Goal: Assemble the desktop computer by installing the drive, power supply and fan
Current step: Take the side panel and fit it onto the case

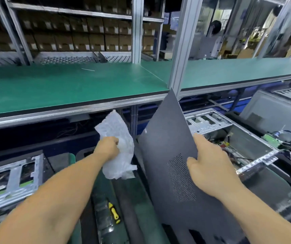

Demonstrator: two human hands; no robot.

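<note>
My right hand [209,164] grips the right edge of a dark grey side panel [166,147], thumb on its face beside the perforated vent patch. The panel stands tilted, its top corner reaching up to the bench edge. My left hand [107,147] clutches a crumpled white plastic bag [118,138] just left of the panel. Behind the panel to the right lies an open computer case [238,136], its metal frame, cables and boards exposed.
A long green workbench [70,85] runs across above the conveyor line. A second open case [9,178] lies at the lower left. A yellow-handled screwdriver [114,213] rests on the belt between my arms. Shelves of cardboard boxes [70,37] stand behind.
</note>
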